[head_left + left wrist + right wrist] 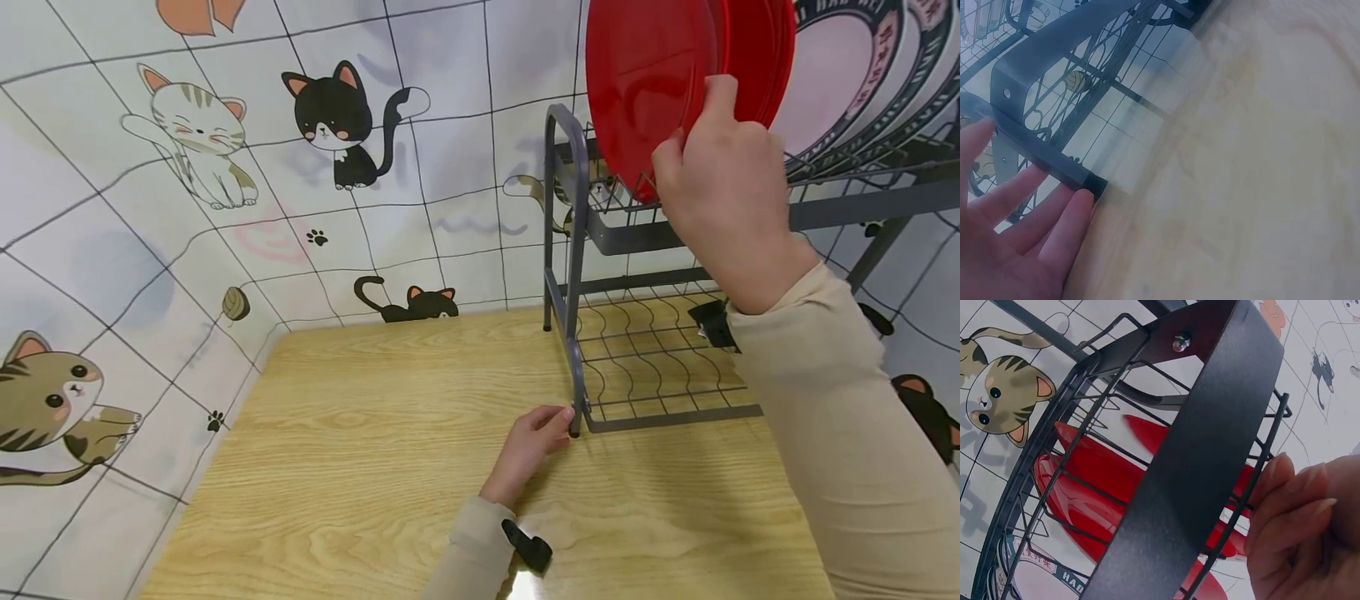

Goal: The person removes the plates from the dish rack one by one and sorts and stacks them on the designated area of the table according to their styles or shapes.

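Up on the top tier of a grey metal dish rack (576, 250), my right hand (731, 183) grips a glossy red plate (645, 92) by its near edge. Another red plate (761, 67) stands upright right beside it. From below, the right wrist view shows the red plates (1079, 500) between the rack's wires, with the curled fingers (1297, 519) at their edge. Low on the table, my left hand (528, 450) holds the foot of the rack's front left leg (1054, 159) between thumb and fingers. Its fingertips (1085, 200) touch the black end cap.
White plates with dark patterned rims (862, 83) stand to the right on the top tier. The rack's lower wire shelf (652, 358) sits close above the wooden table (360, 417). Walls with cat pictures (450, 167) enclose the back and left.
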Action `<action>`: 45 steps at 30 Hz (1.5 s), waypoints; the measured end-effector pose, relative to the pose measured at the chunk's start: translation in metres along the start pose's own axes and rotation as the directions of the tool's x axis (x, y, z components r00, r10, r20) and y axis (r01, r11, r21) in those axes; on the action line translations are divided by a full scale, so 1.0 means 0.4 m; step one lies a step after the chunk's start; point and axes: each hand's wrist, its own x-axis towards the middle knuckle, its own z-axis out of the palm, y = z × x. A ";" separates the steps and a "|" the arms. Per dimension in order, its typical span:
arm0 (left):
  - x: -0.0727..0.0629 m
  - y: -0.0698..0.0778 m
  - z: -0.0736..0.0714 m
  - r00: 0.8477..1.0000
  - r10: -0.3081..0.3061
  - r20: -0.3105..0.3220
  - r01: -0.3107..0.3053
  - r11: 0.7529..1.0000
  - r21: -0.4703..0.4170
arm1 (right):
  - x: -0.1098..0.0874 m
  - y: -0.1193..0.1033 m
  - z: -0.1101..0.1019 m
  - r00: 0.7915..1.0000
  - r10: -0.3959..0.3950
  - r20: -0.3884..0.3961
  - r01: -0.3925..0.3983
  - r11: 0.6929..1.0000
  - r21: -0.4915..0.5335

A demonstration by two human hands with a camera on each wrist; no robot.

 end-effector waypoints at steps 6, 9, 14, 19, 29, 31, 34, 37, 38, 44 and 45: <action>0.001 -0.003 0.002 1.000 -0.017 0.002 0.017 1.000 0.003 | -0.010 0.015 -0.015 0.993 0.028 -0.119 -0.020 0.997 0.070; 0.002 -0.004 -0.001 1.000 -0.018 0.002 0.018 1.000 0.015 | -0.016 0.024 -0.019 0.980 0.048 -0.195 -0.028 0.994 0.105; 0.004 -0.006 -0.003 1.000 -0.024 0.014 0.024 0.999 0.026 | -0.027 0.041 -0.021 0.953 0.040 -0.301 0.051 0.957 0.287; 0.008 0.000 -0.009 0.999 -0.039 0.024 0.038 0.998 0.045 | -0.035 0.048 -0.021 0.946 0.076 -0.314 0.161 0.732 0.662; -0.001 -0.003 -0.022 0.994 -0.041 0.098 0.039 0.999 0.019 | -0.122 0.046 -0.010 0.946 0.150 -0.287 0.237 0.287 0.928; -0.002 -0.005 -0.024 0.993 -0.038 0.109 0.038 0.999 0.004 | -0.141 0.052 -0.003 0.955 0.166 -0.246 0.201 0.246 0.948; 0.000 -0.006 -0.022 0.991 -0.032 0.130 0.033 0.999 -0.009 | -0.166 0.069 0.013 0.959 0.177 -0.220 0.179 0.222 0.958; 0.004 -0.006 -0.018 0.988 -0.033 0.149 0.034 0.999 -0.006 | -0.190 0.087 0.037 0.954 0.187 -0.236 0.192 0.230 0.954; 0.004 -0.006 -0.018 0.987 -0.035 0.155 0.036 0.999 -0.003 | -0.198 0.091 0.047 0.951 0.188 -0.245 0.201 0.225 0.953; 0.003 -0.003 -0.031 0.987 -0.030 0.156 0.039 0.998 -0.050 | -0.250 0.094 0.109 0.941 0.173 -0.290 0.255 0.201 0.946; 0.005 -0.001 -0.032 0.987 -0.024 0.160 0.034 0.997 -0.063 | -0.257 0.093 0.116 0.940 0.175 -0.293 0.259 0.192 0.947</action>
